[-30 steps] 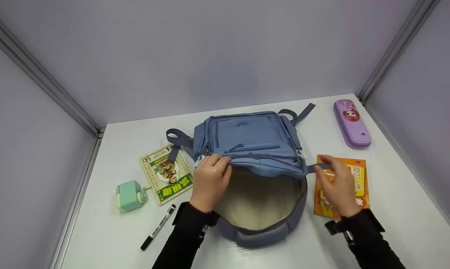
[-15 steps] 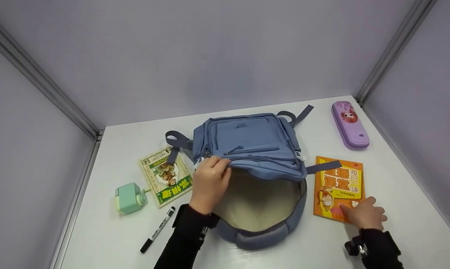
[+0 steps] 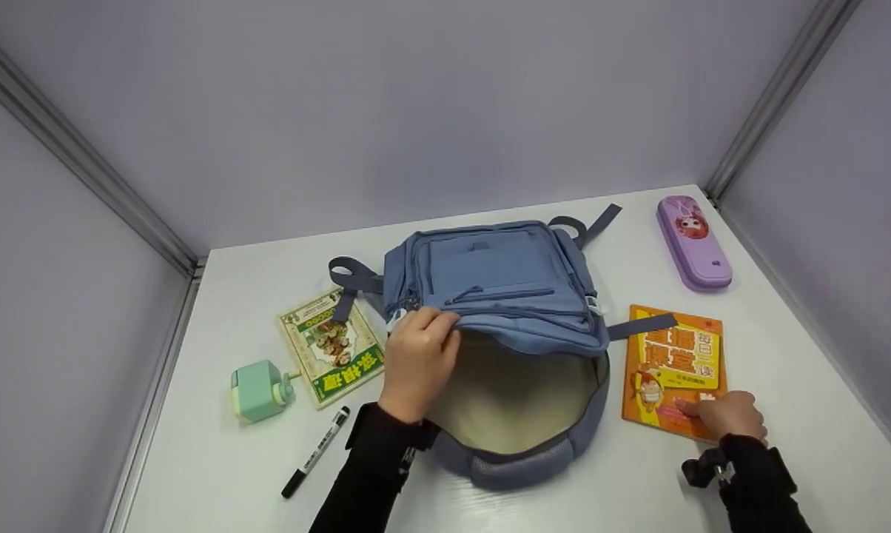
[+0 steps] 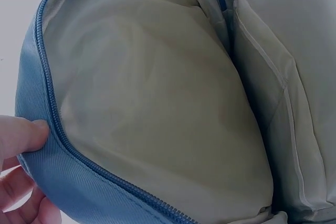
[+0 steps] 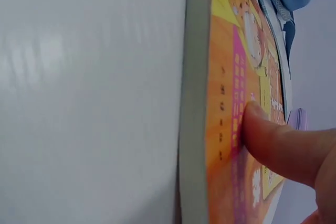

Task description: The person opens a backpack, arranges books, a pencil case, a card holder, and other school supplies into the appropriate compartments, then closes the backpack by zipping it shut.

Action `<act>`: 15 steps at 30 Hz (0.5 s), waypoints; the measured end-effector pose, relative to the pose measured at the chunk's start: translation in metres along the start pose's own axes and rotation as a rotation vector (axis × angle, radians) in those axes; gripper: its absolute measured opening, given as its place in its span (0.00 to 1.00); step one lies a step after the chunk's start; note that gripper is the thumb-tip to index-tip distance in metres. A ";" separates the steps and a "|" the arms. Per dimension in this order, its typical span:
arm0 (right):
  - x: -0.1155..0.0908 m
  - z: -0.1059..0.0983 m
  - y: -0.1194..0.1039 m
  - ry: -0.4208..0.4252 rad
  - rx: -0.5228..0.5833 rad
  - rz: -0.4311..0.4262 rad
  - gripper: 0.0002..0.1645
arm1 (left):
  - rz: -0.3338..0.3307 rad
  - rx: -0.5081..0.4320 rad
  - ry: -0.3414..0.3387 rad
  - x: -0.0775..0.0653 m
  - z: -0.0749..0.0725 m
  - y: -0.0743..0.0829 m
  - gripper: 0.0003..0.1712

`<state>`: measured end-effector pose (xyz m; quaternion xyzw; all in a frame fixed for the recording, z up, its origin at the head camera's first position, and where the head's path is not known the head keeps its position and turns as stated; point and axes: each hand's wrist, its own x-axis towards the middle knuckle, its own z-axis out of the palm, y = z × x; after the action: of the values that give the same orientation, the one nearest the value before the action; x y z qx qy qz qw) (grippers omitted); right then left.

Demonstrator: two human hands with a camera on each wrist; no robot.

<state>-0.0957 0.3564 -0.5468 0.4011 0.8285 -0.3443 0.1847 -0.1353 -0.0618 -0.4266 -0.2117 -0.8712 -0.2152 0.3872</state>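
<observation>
A blue-grey backpack [image 3: 490, 270] lies with its main compartment unzipped and the pale lining showing. My left hand [image 3: 419, 359] grips the raised edge of its opening; in the left wrist view the thumb lies on the blue fabric beside the zip, with curled fingers behind. At the right, an orange book [image 3: 667, 363] lies flat, one backpack strap across its upper part. My right hand [image 3: 730, 416] holds the book's lower right corner, thumb on the cover [image 5: 226, 124] and fingers at the side edge. Those fingers are hidden in the right wrist view.
A purple pencil case [image 3: 696, 243] lies at the back right. Left of the backpack are a green and cream book [image 3: 334, 352], a mint-green pencil sharpener [image 3: 259, 391] with a crank, and a black-and-white marker [image 3: 316, 451]. Panels [image 3: 445, 111] enclose the white table [image 3: 186, 451].
My right hand has left the backpack strap, moved down to the orange book's lower right corner, and taken hold there. The strap has dropped onto the book. My left hand keeps its grip.
</observation>
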 end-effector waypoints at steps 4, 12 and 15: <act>0.000 -0.008 0.006 -0.020 0.095 -0.051 0.49 | -0.005 -0.005 -0.007 0.004 0.000 0.001 0.07; -0.043 -0.050 0.019 -0.088 0.501 -0.138 0.31 | -0.038 -0.003 -0.030 0.019 -0.002 0.000 0.05; -0.066 -0.069 0.030 -0.207 0.640 -0.079 0.36 | -0.053 -0.001 -0.031 0.025 -0.002 0.001 0.05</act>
<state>-0.0336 0.3840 -0.4728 0.3693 0.6701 -0.6328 0.1191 -0.1486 -0.0570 -0.4058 -0.1920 -0.8822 -0.2226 0.3678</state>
